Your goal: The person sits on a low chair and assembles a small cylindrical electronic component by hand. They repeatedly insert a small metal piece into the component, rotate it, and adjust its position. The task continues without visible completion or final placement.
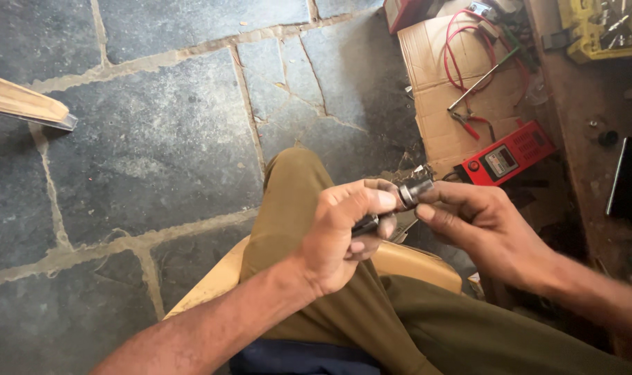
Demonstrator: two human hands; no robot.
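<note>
Left grip: left hand (340,232) has fingers curled around a short dark cylindrical part (392,206), thumb pressed along its top
Right grip: right hand (479,226) pinches the far end of the same part, thumb and fingertips closed on its ringed tip
Part look: small, dark metal, roughly tube-shaped, with a lighter grey ring near the right end; the lower end is hidden inside the left palm
Part place: held between both hands above the person's knee, over the stone floor (156,139), resting on nothing
Seat: person in olive trousers (316,305) sits on a tan chair (413,260), its edge showing beneath the leg
Cardboard: flattened brown carton (434,104) lies on the floor ahead of the right hand
On the cardboard: looped red cable (461,48), a thin metal rod (482,80) lying slantwise, and red-handled pliers (468,123)
Red meter: red box-shaped device (509,154) with a pale display panel and a round knob, lying at the carton's near corner, just beyond the right hand
Yellow case: open yellow tool case (600,28) at the top right, filled with small metal pieces too small to tell apart
Surface: brown dusty surface (586,111) at right carries the yellow case and a flat dark object (628,179)
Wood: pale wooden plank end (24,103) at the left edge, on the floor
</note>
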